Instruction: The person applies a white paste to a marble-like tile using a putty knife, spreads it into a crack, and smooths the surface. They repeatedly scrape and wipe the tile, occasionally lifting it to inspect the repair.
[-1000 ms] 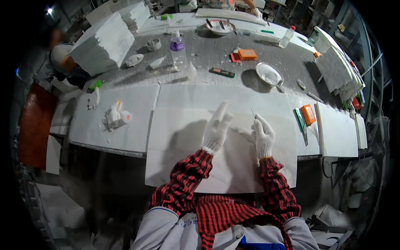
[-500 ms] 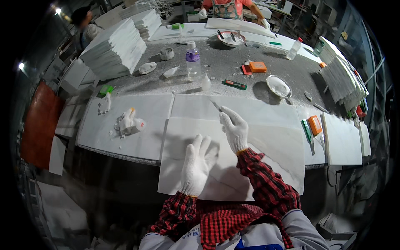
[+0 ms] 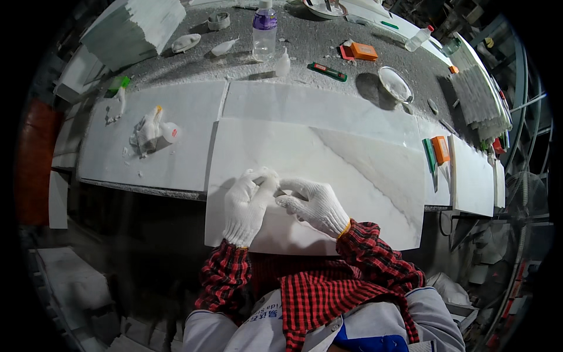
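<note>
A pale marble-look slab (image 3: 352, 193) with a grey diagonal vein lies in front of me, its near edge jutting past the bench. Over its left part my two white-gloved hands meet. My right hand (image 3: 316, 205) is closed in a pinch around a thin-bladed tool (image 3: 284, 192), of which only a short dark piece shows. The fingers of my left hand (image 3: 247, 205) curl around the tool's other end, where a small grey glint appears. The gloves hide most of the tool, so its exact kind is unclear.
Beyond the slab stand a purple-labelled bottle (image 3: 264, 35) and a small squeeze bottle (image 3: 282, 64). A green box-cutter-like case (image 3: 327, 71), orange box (image 3: 363, 51) and bowl of white paste (image 3: 396, 87) lie farther right. Crumpled white cloth (image 3: 146, 132) rests left. Stacked tiles (image 3: 132, 29) rise behind.
My right hand has come down and left with the tool to meet my left hand. The left hand's spread fingers have curled in. The view has tilted lower.
</note>
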The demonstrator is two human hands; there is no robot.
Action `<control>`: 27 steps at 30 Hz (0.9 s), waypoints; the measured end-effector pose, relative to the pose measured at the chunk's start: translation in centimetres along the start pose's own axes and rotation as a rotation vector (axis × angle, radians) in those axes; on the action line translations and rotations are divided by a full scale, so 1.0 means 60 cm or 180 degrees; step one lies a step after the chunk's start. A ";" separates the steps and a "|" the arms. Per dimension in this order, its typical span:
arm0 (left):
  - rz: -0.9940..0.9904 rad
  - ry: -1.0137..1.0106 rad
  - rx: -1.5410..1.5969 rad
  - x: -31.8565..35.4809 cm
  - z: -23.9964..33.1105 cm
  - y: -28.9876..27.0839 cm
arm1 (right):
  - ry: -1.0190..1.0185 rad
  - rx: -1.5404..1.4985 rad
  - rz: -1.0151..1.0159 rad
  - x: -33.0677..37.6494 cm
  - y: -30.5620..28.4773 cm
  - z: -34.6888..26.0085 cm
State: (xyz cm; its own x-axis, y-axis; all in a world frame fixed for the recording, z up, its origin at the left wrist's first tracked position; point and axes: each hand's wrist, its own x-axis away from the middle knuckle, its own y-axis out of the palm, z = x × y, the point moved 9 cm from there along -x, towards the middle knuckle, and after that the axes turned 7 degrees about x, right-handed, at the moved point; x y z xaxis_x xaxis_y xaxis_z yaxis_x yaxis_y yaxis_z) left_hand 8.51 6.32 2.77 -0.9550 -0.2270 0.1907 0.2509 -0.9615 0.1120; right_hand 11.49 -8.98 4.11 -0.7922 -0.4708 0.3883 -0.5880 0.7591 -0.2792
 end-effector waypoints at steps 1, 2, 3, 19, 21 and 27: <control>-0.0224 0.0006 -0.0140 -0.003 0.005 0.001 | 0.0282 0.0034 -0.0166 -0.003 0.004 0.008; -0.0399 0.0360 -0.0660 -0.003 0.027 -0.001 | 0.0153 0.0099 -0.0129 -0.007 0.001 0.005; -0.0568 0.0711 -0.1180 0.003 0.051 -0.004 | 0.0022 0.0165 -0.0099 -0.012 -0.002 0.006; -0.0092 0.1902 -0.3655 -0.060 0.015 -0.150 | 0.0015 0.2556 0.1513 -0.144 -0.065 -0.015; -0.0072 0.1893 -0.3596 -0.064 0.016 -0.149 | -0.0257 0.2738 0.1787 -0.146 -0.058 -0.008; -0.0018 0.1810 -0.3428 -0.066 0.015 -0.152 | -0.0293 0.2800 0.1669 -0.172 -0.025 -0.023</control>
State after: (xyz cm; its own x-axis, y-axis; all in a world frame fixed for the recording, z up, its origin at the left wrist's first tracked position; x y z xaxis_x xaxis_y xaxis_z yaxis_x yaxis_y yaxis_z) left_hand 10.17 16.14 1.85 -0.9564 0.0020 -0.2920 0.2451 -0.5377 -0.8067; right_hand 20.77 -4.67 1.72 -0.9715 -0.2357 -0.0262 -0.0468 0.2985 -0.9532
